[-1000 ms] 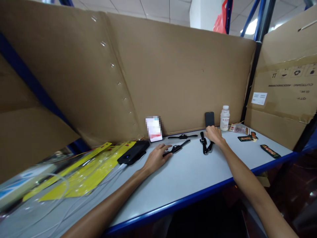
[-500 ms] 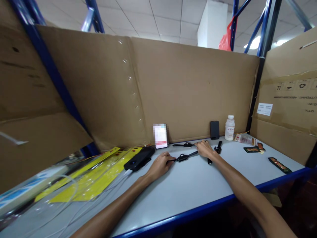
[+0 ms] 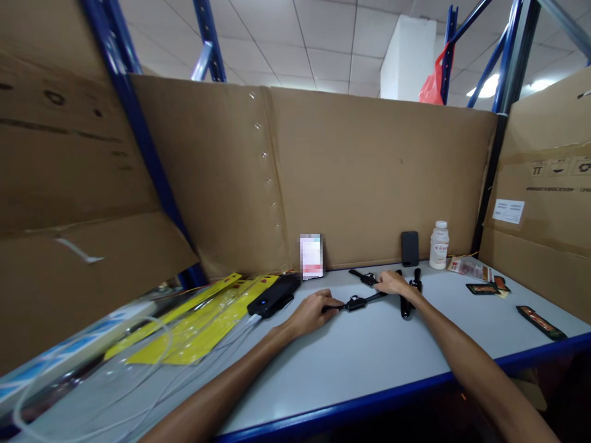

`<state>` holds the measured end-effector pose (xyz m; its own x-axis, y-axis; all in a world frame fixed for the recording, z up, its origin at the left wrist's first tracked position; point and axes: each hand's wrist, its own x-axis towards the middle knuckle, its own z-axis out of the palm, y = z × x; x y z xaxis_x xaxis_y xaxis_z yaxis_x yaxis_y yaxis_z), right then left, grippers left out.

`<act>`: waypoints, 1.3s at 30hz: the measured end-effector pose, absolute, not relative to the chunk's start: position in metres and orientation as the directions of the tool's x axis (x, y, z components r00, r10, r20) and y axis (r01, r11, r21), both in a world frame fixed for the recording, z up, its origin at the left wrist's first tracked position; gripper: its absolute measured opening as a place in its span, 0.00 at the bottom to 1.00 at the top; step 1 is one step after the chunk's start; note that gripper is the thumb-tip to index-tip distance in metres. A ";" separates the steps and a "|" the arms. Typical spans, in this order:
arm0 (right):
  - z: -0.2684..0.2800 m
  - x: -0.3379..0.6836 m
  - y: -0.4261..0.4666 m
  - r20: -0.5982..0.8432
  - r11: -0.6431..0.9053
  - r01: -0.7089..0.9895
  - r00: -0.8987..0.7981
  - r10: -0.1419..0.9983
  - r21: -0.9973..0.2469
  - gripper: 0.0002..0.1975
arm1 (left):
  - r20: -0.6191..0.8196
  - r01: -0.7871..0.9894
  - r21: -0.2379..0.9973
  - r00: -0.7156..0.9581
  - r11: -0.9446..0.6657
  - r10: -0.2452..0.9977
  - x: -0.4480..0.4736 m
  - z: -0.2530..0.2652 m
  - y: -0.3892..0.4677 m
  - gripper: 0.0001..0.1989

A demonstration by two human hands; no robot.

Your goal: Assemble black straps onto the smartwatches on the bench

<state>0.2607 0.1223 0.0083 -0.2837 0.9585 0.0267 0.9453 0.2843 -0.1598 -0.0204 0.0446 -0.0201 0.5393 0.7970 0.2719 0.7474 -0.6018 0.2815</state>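
I have both hands out on the grey table (image 3: pixel 351 357). My left hand (image 3: pixel 310 312) pinches one strap end of a black watch (image 3: pixel 355 302) that lies flat on the table; my right hand (image 3: pixel 392 283) rests on the other strap end at about two o'clock from the left, fingers curled down, and I cannot tell how tightly they close. A second watch (image 3: pixel 364 278) lies just behind at twelve o'clock, partly hidden by the right hand, and a third watch (image 3: pixel 409 298) lies just beside that hand at three o'clock.

The only container is a small white bottle (image 3: pixel 439 245) with its cap on, upright against the cardboard wall (image 3: pixel 369 184) at one o'clock; its contents do not show. A dark phone (image 3: pixel 410 248) leans on the wall just beside it.

At nine o'clock sits a black power bank (image 3: pixel 273 296), touching yellow sheets (image 3: pixel 203 320) over loose clear cables (image 3: pixel 92 369). Small dark packets (image 3: pixel 540 322) lie well apart at three o'clock, near the blue front edge (image 3: pixel 369 403). Bare table lies between my forearms, down to that edge.
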 end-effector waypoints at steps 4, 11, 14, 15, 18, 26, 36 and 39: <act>0.009 0.260 0.118 0.088 0.301 0.931 -0.288 0.953 -0.207 0.12 | 0.238 0.747 0.270 0.560 -0.608 0.794 -0.019 -0.018 0.040 0.16; 0.028 0.272 0.109 0.246 0.377 0.837 -0.299 0.922 -0.396 0.14 | 0.380 0.769 0.443 0.303 -0.460 0.874 -0.026 -0.034 0.053 0.11; 0.034 0.280 0.105 0.173 0.465 0.755 -0.437 0.883 -0.463 0.13 | 0.403 0.719 0.548 0.221 -0.428 0.888 -0.030 -0.040 0.064 0.18; 0.034 0.281 0.103 0.117 0.486 0.718 -0.499 0.858 -0.499 0.13 | 0.410 0.692 0.588 0.191 -0.418 0.892 -0.032 -0.042 0.068 0.20; 0.030 0.279 0.097 -0.086 0.484 0.605 -0.675 0.732 -0.633 0.11 | 0.437 0.624 0.667 0.114 -0.407 0.892 -0.041 -0.041 0.076 0.23; 0.016 0.263 0.090 -0.101 0.490 0.648 -0.656 0.748 -0.583 0.07 | 0.471 0.630 0.565 0.284 -0.533 0.835 -0.030 -0.030 0.050 0.15; 0.029 0.248 0.064 0.156 0.585 0.797 -0.565 0.810 -0.150 0.14 | 0.271 0.732 0.147 0.617 -0.665 0.739 -0.009 -0.020 0.024 0.14; 0.025 0.231 0.048 0.196 0.539 0.842 -0.522 0.830 -0.036 0.24 | 0.252 0.739 0.141 0.616 -0.658 0.746 -0.005 -0.017 0.020 0.13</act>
